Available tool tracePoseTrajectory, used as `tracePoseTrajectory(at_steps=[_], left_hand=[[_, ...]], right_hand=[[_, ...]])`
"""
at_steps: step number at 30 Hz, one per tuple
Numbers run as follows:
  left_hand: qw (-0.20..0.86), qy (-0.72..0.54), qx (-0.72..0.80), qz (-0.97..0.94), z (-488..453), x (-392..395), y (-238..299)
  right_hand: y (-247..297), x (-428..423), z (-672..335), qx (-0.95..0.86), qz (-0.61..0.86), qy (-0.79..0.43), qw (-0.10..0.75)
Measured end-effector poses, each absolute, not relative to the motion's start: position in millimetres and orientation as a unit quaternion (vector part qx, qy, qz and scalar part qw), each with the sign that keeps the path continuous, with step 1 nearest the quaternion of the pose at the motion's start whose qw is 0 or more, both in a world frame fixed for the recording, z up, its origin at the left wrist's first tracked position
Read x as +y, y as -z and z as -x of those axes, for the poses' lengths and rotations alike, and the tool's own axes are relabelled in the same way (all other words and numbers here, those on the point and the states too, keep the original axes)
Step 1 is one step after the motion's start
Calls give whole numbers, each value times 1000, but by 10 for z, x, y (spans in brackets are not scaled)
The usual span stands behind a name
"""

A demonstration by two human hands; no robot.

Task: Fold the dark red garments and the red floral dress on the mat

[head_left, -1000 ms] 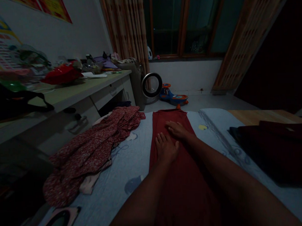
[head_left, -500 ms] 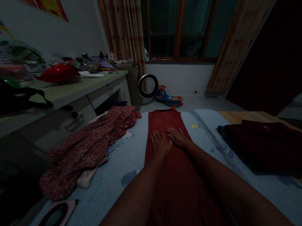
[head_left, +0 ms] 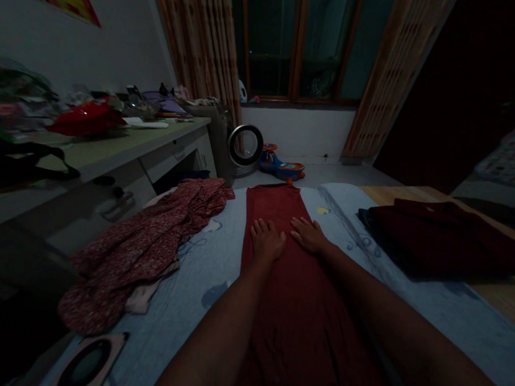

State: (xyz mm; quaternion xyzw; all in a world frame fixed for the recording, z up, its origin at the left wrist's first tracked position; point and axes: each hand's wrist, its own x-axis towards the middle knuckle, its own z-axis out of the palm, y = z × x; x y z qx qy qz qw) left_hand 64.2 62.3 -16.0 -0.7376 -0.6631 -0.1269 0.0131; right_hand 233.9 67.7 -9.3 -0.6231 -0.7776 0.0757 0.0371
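A long dark-red garment (head_left: 283,294) lies lengthwise in front of me on a light-blue patterned bed sheet (head_left: 186,315). Its far part is smooth and narrow, while the near part shows some wrinkles. My left hand (head_left: 268,240) rests flat on the cloth left of its middle, fingers spread. Close to the cloth's right edge, my right hand (head_left: 309,235) also presses down flat with fingers stretched out. A strip of red fabric shows between the two hands. What kind of garment it is, I cannot tell.
Left lies a crumpled red speckled garment (head_left: 144,249), with a pinkish flat object bearing a dark ring (head_left: 83,365) nearer me. Folded dark clothes (head_left: 438,236) sit at right. Beyond are a cluttered desk (head_left: 161,146), a washing machine's round open door (head_left: 246,145) and a blue-orange ride-on toy (head_left: 279,164).
My hands have moved apart on the red cloth, from nearly touching to a gap between them. The whole view has shifted slightly.
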Motion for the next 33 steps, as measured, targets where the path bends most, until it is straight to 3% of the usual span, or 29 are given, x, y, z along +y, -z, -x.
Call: tracePoseTrajectory(at_steps=[4,9,15,22,33], left_hand=[[15,125,-663,738,-640,620,155],[8,127,-660,740,-635,597,124],[15,128,-657,743,-630,597,125],[25,129,-658,742,-629,603,131],[61,179,-605,774,-602,517,-29]], right_hand=[[-16,547,-2310,-724,688,-39,44],[10,217,-2163,-802,591,-44,72],[-18,75,-2319,-727,685,-48,23],[-71,-248,-2038,-795,597,-79,74],[89,-403,-2146,-756,648,-41,83]])
